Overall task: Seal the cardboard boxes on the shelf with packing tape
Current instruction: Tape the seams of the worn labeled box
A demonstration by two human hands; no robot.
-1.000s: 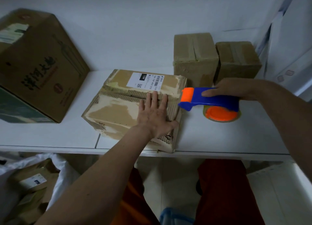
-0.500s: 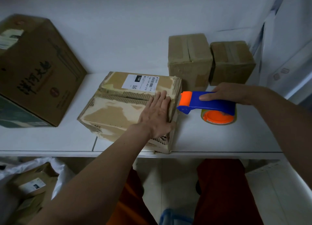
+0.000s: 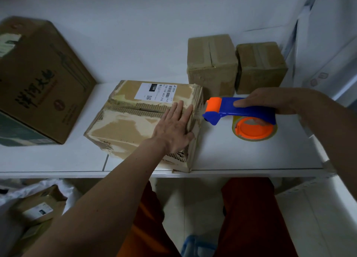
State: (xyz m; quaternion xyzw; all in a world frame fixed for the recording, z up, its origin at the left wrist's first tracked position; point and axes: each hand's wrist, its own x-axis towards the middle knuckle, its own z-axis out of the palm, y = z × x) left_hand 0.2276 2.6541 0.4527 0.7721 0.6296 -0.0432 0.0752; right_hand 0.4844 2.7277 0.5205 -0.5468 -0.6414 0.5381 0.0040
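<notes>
A worn cardboard box [image 3: 123, 125] with a white shipping label lies on the white shelf [image 3: 241, 156], its two top flaps meeting at a seam. My left hand [image 3: 173, 127] lies flat on the box's right end, fingers straight, pressing the flaps down. My right hand [image 3: 270, 102] grips the blue handle of a tape dispenser [image 3: 241, 112] with an orange roller and an orange-hubbed tape roll. The dispenser's front sits just right of the box's right edge, close to the seam end.
Two small taped cardboard boxes [image 3: 211, 63] [image 3: 260, 65] stand at the back right against the wall. A large printed carton [image 3: 38, 79] fills the left of the shelf. Below the shelf at left, parcels [image 3: 36, 208] lie in white wrapping.
The tape dispenser in my right hand has edged left toward the box's right edge. My left hand has stayed flat on the box top.
</notes>
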